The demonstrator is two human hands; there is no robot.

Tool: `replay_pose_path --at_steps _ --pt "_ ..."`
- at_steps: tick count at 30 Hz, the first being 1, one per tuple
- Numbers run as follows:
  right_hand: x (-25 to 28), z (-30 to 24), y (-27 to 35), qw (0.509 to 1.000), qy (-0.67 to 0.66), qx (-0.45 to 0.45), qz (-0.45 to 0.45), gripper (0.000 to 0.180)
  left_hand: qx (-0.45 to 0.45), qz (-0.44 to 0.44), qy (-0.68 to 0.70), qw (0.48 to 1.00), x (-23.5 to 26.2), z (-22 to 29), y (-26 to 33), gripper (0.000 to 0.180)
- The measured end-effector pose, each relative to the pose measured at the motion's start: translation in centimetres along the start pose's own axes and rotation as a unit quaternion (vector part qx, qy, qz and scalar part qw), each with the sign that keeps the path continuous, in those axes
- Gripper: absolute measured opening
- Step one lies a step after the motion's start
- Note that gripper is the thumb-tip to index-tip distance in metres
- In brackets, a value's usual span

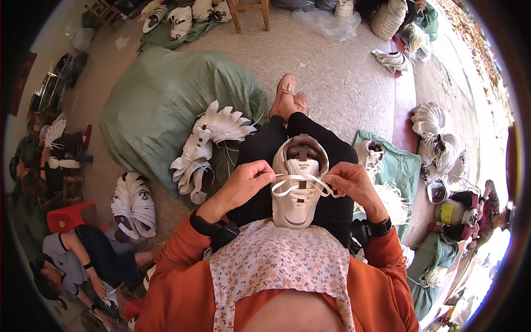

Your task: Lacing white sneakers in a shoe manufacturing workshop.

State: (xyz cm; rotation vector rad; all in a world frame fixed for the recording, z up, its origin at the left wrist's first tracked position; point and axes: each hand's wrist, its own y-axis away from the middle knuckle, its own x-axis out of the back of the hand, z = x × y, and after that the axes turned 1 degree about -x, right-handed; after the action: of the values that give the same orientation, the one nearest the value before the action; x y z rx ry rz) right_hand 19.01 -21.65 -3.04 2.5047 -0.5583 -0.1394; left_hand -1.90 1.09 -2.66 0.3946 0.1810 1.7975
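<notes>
A cream sneaker [297, 213] with a brown collar lies on my thighs, its toe toward me and its opening facing away. A flat white shoelace [300, 177] loops across its tongue and runs out to both sides. My left hand [248, 181] pinches the lace between thumb and fingertips at the shoe's left edge. On the opposite side, my right hand [352, 183] has its fingers closed on the lace, and a short loose end hangs by the fingertips. Lower eyelets show partly beneath the loops.
A big green sack [160, 102] stands at the front left, with stacked white shoe uppers [207, 141] against it. Bundled white laces [394, 202] lie on green cloth [406, 166] to my right. A co-worker [83, 257] sits at the left beside a red stool [72, 217].
</notes>
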Motion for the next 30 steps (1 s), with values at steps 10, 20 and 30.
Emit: replay_pose_path --at_steps 10,20,30 --pt "0.6 -2.3 -1.7 0.95 0.203 0.236 0.008 0.036 -0.03 0.023 -0.001 0.999 -0.5 0.5 -0.4 0.015" --pt "1.4 -2.7 -2.7 0.957 0.21 0.199 -0.028 0.036 -0.093 0.074 -0.084 0.989 -1.9 0.6 -1.4 0.016" --pt "-0.2 -6.2 -2.3 0.925 0.25 0.287 -0.01 0.011 -0.256 -0.008 -0.235 0.937 2.3 2.5 -3.8 0.03"
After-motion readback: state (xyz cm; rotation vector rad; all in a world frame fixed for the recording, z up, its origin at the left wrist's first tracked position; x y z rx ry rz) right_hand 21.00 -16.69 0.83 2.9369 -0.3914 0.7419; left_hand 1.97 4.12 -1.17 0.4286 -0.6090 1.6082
